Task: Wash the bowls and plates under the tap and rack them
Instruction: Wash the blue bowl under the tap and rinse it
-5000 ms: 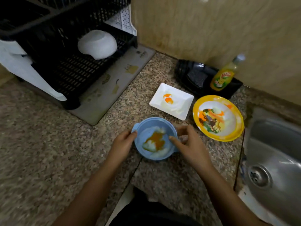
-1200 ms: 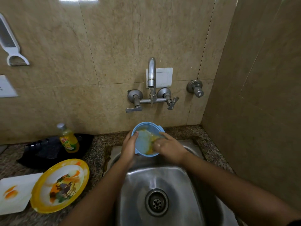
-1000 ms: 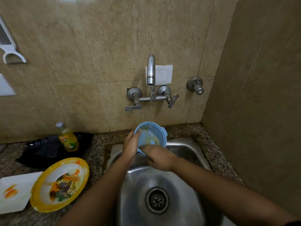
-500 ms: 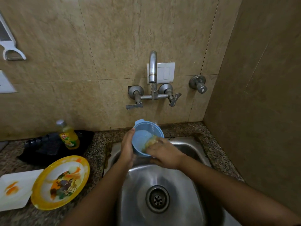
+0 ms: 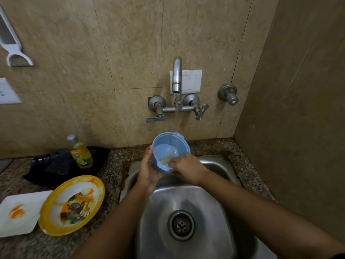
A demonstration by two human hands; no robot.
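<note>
The blue bowl (image 5: 169, 146) has left the counter and is now tipped over the sink (image 5: 211, 199), and most of its orange mess is gone. Only a pale smear sits by the near rim. The left hand (image 5: 149, 171) grips its left side, thumb up by the rim. The right hand (image 5: 187, 168) curls its fingers over the near rim, into the bowl. Water from the tap (image 5: 176, 75) above falls in. Below the hands the sink is open. Left of them sit a dirty yellow plate (image 5: 71, 204) and a white plate (image 5: 18, 212).
</note>
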